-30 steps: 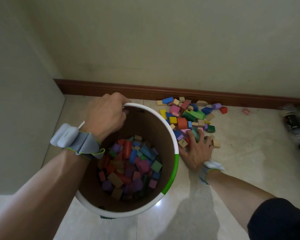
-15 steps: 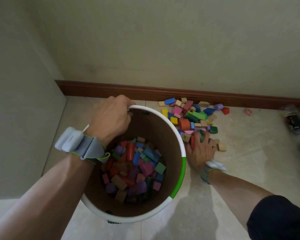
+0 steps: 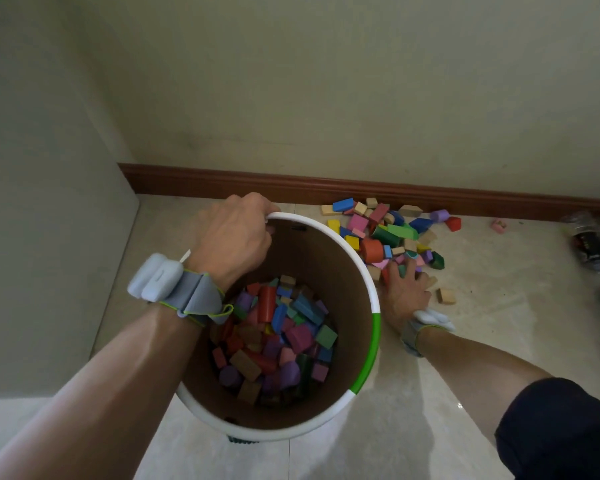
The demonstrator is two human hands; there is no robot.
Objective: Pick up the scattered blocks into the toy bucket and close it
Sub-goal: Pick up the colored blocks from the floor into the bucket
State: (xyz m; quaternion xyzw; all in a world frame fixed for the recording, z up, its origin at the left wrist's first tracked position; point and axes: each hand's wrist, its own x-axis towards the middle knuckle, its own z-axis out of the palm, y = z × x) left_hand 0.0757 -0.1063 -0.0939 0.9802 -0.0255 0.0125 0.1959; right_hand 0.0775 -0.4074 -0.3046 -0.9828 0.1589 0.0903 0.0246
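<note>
Many matte blocks [image 3: 388,233] (cubes, wedges, cylinders) beside cardboard-lined bucket [image 3: 374,299].

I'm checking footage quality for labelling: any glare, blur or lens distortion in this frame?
Head view: a glare spot on the floor tile by the toy bucket; the dark object at the right edge is blurred; the baseboard bows from wide-angle distortion; the scattered blocks stay sharp, in dim, even light.

left hand [image 3: 232,233] clenched, right hand [image 3: 404,292] splayed
</note>
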